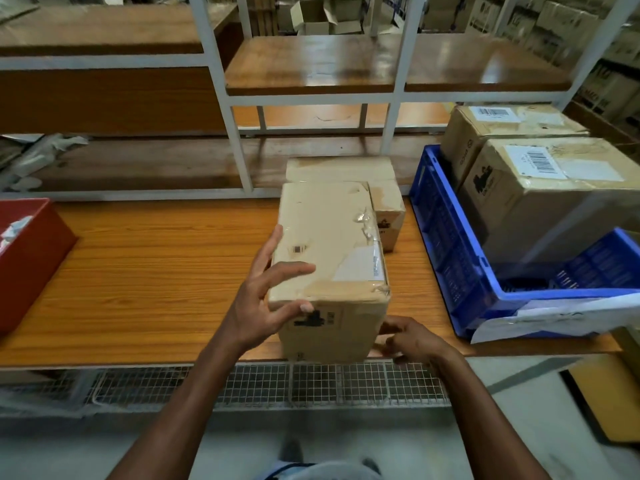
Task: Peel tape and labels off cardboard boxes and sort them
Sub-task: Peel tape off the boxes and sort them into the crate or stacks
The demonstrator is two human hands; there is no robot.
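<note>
Box (pixel 329 244) at frame centre on desk (pixel 145 271) front edge | left hand (pixel 263 299) spread, fingers straight, touching its left side | right hand (pixel 412 339) fingers curled at lower right corner, grip unclear | blue crate (pixel 446 237) right | red bin (pixel 31 258) left

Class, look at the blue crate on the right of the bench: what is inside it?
Two taped cardboard boxes sit inside the blue crate, each with a white barcode label on top. The crate's floor and the boxes' lower parts are mostly hidden by its walls and the boxes themselves.
</note>
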